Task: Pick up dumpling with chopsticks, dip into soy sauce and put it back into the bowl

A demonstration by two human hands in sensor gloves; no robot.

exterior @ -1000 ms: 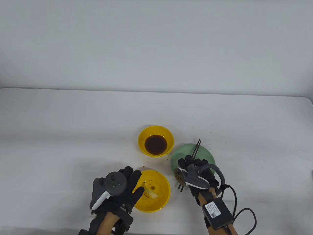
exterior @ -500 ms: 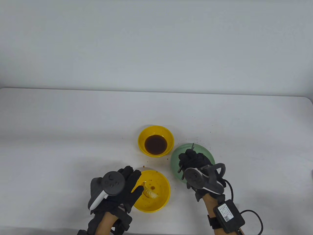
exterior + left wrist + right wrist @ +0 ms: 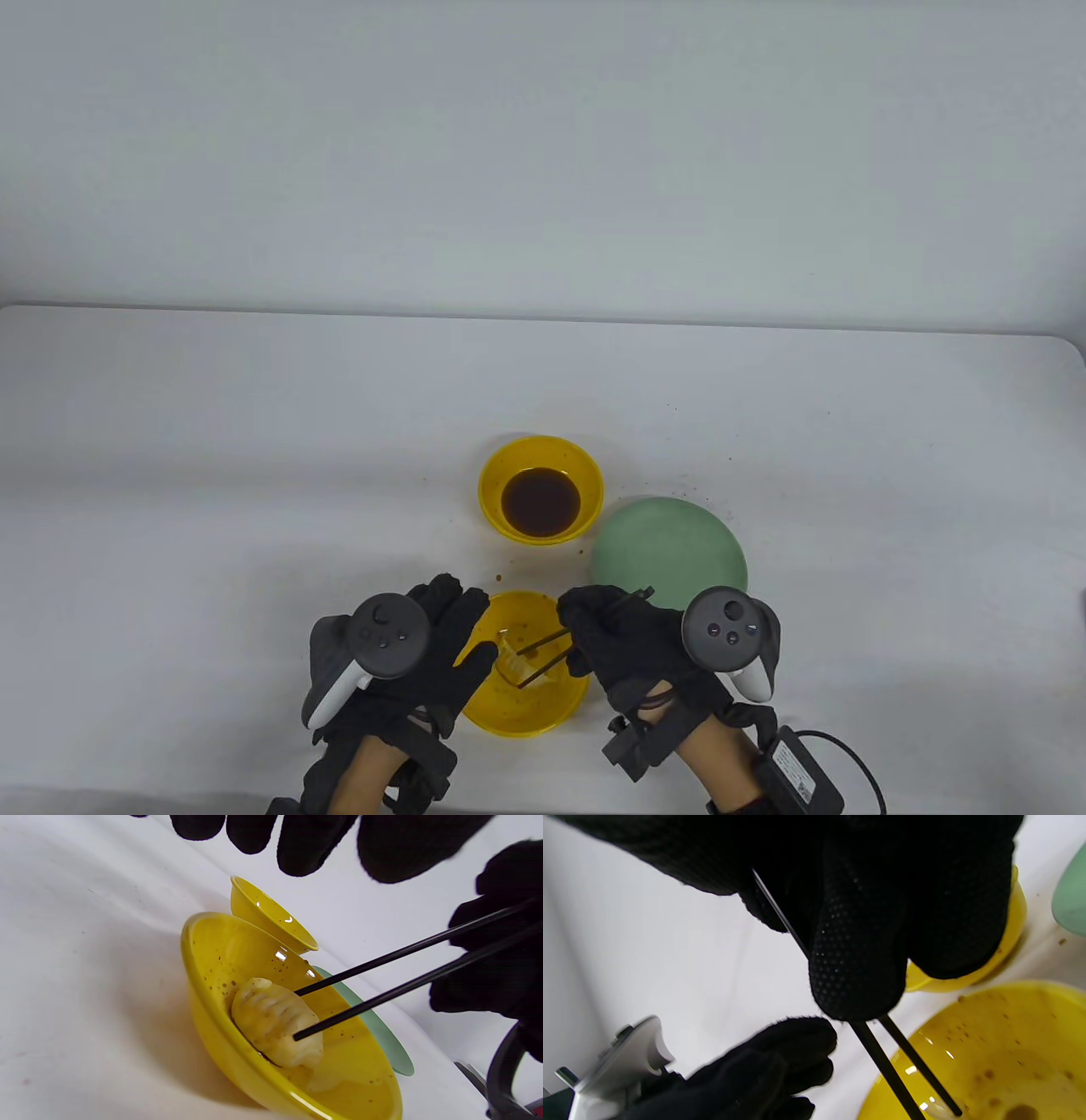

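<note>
A pale pleated dumpling [image 3: 512, 665] [image 3: 275, 1022] lies in the near yellow bowl [image 3: 560, 709] [image 3: 203, 984] [image 3: 988, 1052]. My right hand [image 3: 594, 628] [image 3: 857, 942] grips a pair of black chopsticks [image 3: 543, 658] [image 3: 403, 971] [image 3: 899, 1069], which slant left into that bowl. Their tips sit slightly apart at the dumpling, one on each side. My left hand [image 3: 462, 628] lies with straight fingers by the bowl's left rim and holds nothing. The soy sauce [image 3: 540, 499] fills a second yellow bowl [image 3: 509, 463] [image 3: 271, 916] farther back.
An empty green plate [image 3: 670, 552] [image 3: 382, 1035] [image 3: 1071, 899] sits right of the sauce bowl, just behind my right hand. Small brown sauce specks dot the white table [image 3: 254, 467] around the dishes. A cable trails from my right wrist to the front edge.
My right hand lifted the chopsticks off the green plate, turned over and moved left; their tips now reach the dumpling in the near bowl. My left hand stayed put.
</note>
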